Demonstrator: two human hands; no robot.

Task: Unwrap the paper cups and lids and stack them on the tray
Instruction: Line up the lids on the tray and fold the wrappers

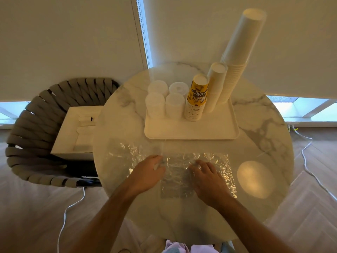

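A view from above looks down on a round marble table (255,125) where a person's two bare arms reach in from the near edge. Both hands rest on a crinkled sheet of clear plastic wrap (182,176) lying flat on the near half of the table. The left hand (147,174) has its fingers curled down at the sheet's left edge, where they appear to pinch the plastic, though the exact hold is hard to tell. The right hand (206,178) lies palm down on the middle of the sheet with its fingers bent and close together, their tips pressing into the wrap. A second, flatter stretch of clear wrap (131,150) spreads to the left of the hands. On the far side of the sheet sits a white rectangular tray (191,132). On its left stand four short stacks of translucent lids (166,99), set two by two. To their right stands a stack of yellow printed paper cups (197,97), upside down, then a taller stack of white cups (215,84), then a much taller white stack (240,52) at the tray's far right corner. To the left of the table, a woven grey chair (36,128) holds an open white box (76,132).
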